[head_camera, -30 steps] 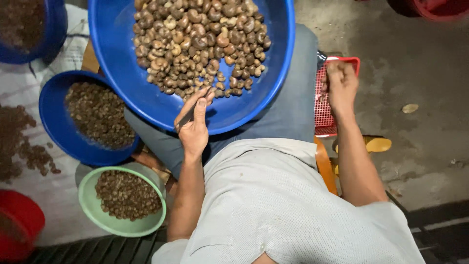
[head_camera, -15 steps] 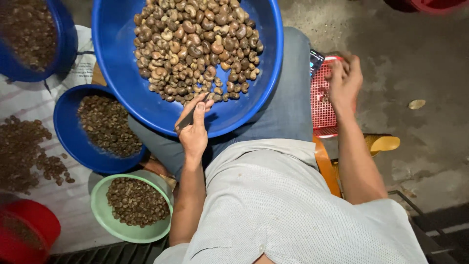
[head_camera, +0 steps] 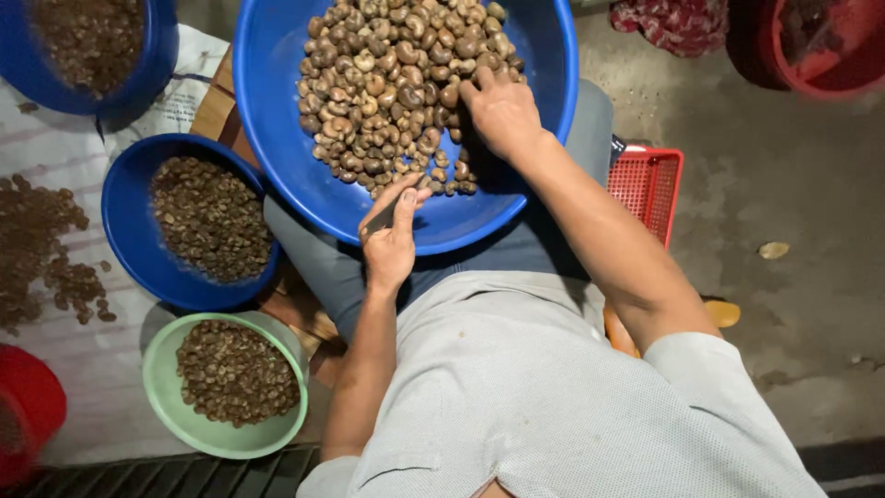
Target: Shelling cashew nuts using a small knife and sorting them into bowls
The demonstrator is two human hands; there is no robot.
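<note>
Right hand [head_camera: 502, 112] on nuts [head_camera: 396, 83] in blue basin [head_camera: 277, 120]; left hand [head_camera: 392, 240] grips a blade [head_camera: 387, 214]

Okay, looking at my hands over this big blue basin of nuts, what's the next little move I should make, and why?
Probably close the right hand on one nut from the pile of nuts and bring it to the left hand. The right fingers already rest on the heap in the large blue basin, while the left hand holds a small blade-like tool at the near rim with no nut against it.
</note>
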